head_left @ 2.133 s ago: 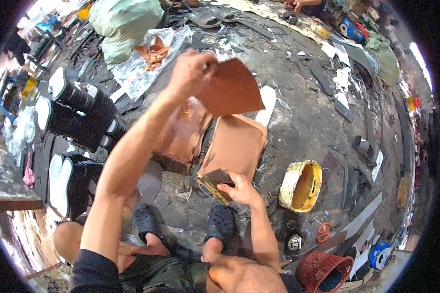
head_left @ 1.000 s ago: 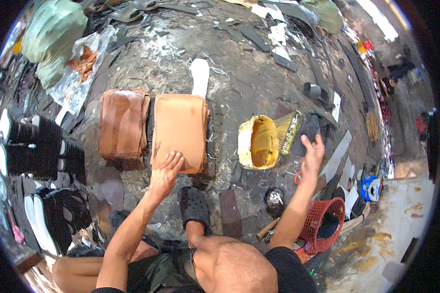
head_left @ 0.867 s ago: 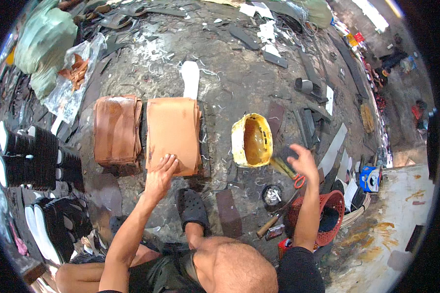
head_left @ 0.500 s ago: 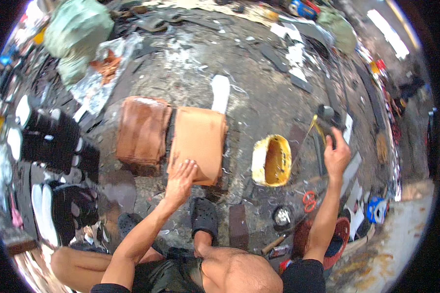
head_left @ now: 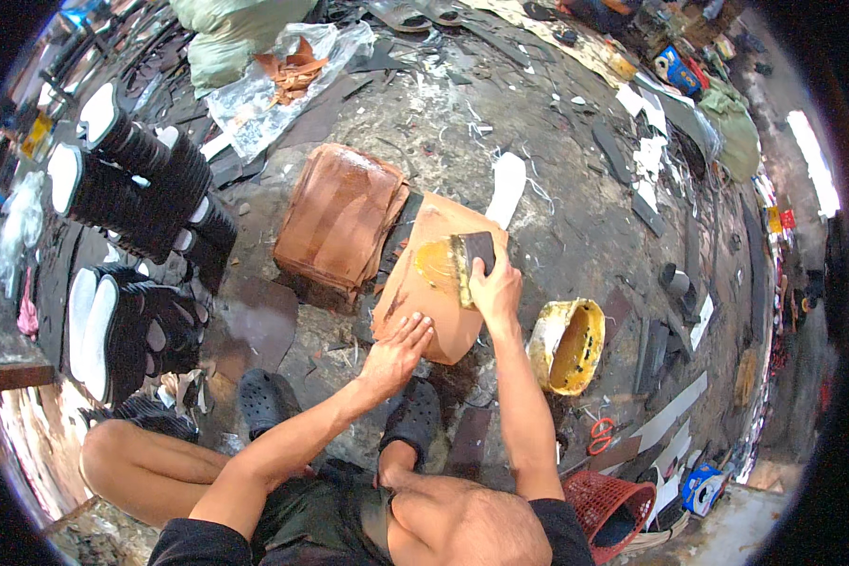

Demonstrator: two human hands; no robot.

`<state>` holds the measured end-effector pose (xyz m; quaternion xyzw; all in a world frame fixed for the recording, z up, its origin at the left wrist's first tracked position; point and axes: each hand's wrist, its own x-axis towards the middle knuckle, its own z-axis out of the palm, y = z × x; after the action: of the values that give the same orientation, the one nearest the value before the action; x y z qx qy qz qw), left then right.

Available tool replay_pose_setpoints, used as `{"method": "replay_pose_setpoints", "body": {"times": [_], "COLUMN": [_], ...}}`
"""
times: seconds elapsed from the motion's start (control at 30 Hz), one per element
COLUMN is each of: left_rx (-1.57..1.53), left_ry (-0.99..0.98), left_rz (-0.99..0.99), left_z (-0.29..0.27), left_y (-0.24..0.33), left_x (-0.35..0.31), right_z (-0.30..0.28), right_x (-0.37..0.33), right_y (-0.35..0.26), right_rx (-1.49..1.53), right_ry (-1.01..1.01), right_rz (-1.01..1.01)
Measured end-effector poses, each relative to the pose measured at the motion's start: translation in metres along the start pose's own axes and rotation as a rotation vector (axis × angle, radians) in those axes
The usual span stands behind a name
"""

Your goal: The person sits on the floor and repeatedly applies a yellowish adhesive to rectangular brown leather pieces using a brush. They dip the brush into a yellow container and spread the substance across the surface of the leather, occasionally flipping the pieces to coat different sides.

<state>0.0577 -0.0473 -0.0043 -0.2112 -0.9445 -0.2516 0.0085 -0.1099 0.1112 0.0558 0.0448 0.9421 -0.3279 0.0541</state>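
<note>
My left hand point(head_left: 398, 357) lies flat on the lower left corner of a stack of tan sheets point(head_left: 443, 330), fingers stretched out. In my right hand point(head_left: 496, 286) is a wide flat brush point(head_left: 476, 257) with a dark upper part and a yellow-coated edge. That edge rests on the top sheet, where a curved smear of yellow glue point(head_left: 434, 261) shows. To the right stands a cut-open white tub point(head_left: 540, 347) streaked with yellow glue. A second stack of reddish-brown sheets point(head_left: 338, 222) sits left of the tan one.
Piled black shoe soles with white tops point(head_left: 99, 330) stand at the left. A white sole-shaped piece point(head_left: 507, 189) lies beyond the tan stack. Orange-handled scissors point(head_left: 601, 435) and a red basket point(head_left: 606, 509) are at lower right. Scraps litter the floor point(head_left: 424, 123).
My right hand has come leftward from beyond the tub with the brush, onto the tan stack. Yellow glue now marks the top sheet. My left hand still rests on the stack; the view has shifted.
</note>
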Motion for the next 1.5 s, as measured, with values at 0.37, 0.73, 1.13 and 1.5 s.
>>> {"method": "replay_pose_setpoints", "body": {"times": [0.37, 0.73, 1.13, 1.5], "left_rx": [-0.047, 0.056, -0.217, -0.082], "left_ry": [0.016, 0.001, 0.023, 0.025], "left_rz": [0.001, -0.039, 0.047, 0.086], "left_z": [0.004, -0.007, 0.023, 0.021], "left_y": [0.008, 0.002, 0.067, 0.068], "left_x": [0.007, 0.033, -0.029, 0.004], "right_z": [0.027, 0.0, 0.029, -0.082], "right_x": [0.104, 0.067, -0.089, -0.086], "right_y": [-0.057, -0.061, -0.028, -0.042], "right_rx": [-0.403, -0.171, -0.302, 0.436], "right_ry": [-0.19, -0.26, -0.281, -0.111], "right_rz": [-0.629, -0.7, -0.85, -0.779]}}
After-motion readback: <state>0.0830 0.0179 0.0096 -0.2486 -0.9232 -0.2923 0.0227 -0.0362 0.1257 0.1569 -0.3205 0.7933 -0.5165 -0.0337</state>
